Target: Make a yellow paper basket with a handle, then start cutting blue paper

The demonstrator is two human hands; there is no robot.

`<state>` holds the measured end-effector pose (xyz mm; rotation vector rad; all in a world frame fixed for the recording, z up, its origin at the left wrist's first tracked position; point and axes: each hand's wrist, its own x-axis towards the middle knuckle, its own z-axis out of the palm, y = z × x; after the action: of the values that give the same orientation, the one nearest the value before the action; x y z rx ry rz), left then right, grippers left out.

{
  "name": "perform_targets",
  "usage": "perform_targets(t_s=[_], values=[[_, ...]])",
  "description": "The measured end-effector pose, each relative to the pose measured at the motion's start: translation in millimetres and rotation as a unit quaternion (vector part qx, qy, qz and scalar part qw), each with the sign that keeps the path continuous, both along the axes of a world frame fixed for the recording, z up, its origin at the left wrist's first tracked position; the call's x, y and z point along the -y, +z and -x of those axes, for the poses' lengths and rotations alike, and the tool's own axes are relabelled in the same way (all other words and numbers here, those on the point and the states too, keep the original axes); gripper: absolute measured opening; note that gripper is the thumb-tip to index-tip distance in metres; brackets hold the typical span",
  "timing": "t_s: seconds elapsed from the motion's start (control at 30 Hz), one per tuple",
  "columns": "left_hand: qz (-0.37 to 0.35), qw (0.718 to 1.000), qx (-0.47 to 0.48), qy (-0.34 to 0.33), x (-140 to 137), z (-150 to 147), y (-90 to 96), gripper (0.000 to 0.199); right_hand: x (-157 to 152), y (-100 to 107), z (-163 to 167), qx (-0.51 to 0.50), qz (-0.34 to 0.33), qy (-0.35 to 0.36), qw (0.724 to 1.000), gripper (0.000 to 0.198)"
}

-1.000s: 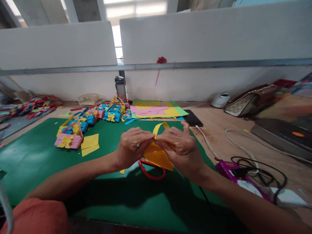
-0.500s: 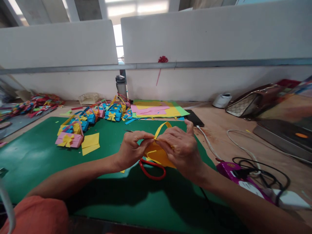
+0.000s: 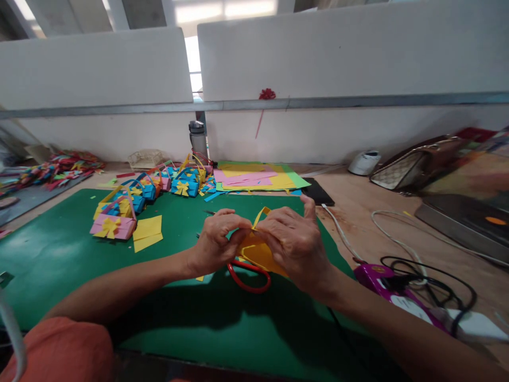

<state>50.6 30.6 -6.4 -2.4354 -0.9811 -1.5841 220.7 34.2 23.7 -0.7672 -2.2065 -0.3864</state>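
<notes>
Seen over my remote feed; clock directions run from the yellow paper piece at centre.

1. Bench, brown, reaching past three o'clock.
2. Green mat, laid on the bench, under both hands.
3. Coloured sheets, pink, yellow and green, stacked flat at twelve.
4. Handbag, tilted, at two.
5. Purple power strip, cables beside it, between three and four.
6. Right hand, at three: thumb and fingers pinched on the yellow paper piece.
7. Left hand, at nine: fingertips pinched on the same piece, close against the right's.
8. Grey bottle, upright, at eleven.
9. Yellow paper piece: held between my two hands, a strip looping above the pinch.
10. Pink paper basket, yellow bow on its front, at nine.
11. Yellow paper squares, just beside that basket.
12. Red loop handle, on the mat towards six; remainder partly hidden.
</notes>
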Motion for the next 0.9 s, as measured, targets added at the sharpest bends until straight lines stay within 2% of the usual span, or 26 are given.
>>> perform_targets(t_s=[0.23, 0.43, 0.6, 0.7, 0.83, 0.9], values=[[-0.024, 0.999, -0.036, -0.006, -3.9, 1.2, -1.8, 0.015, -1.1, -0.7, -0.5, 0.01, 0.011, 0.005, 1.0, 0.022], [-0.039, 0.995, -0.063, -0.059, -10.3, 2.9, -1.3, 0.02, 1.2, -1.8, 1.8, 0.026, 0.027, -0.01, 0.999, 0.027], [-0.081, 0.993, -0.06, -0.065, -11.4, 1.5, -0.5, 0.016, 2.0, -1.5, 1.3, 0.041, 0.05, -0.024, 0.998, 0.024], [-0.076, 0.992, -0.086, -0.047, -9.1, 2.0, -0.1, 0.014, 0.6, -0.8, 0.0, 0.049, 0.054, -0.022, 0.997, 0.025], [-0.062, 0.983, -0.171, 0.022, -6.2, 4.3, 2.0, 0.022, -0.5, -0.9, 0.8, 0.056, 0.037, -0.021, 0.998, 0.027], [-0.067, 0.978, -0.197, 0.021, -6.1, 5.4, 3.6, 0.026, 0.3, -1.6, 1.8, 0.055, 0.032, -0.018, 0.998, 0.028]])
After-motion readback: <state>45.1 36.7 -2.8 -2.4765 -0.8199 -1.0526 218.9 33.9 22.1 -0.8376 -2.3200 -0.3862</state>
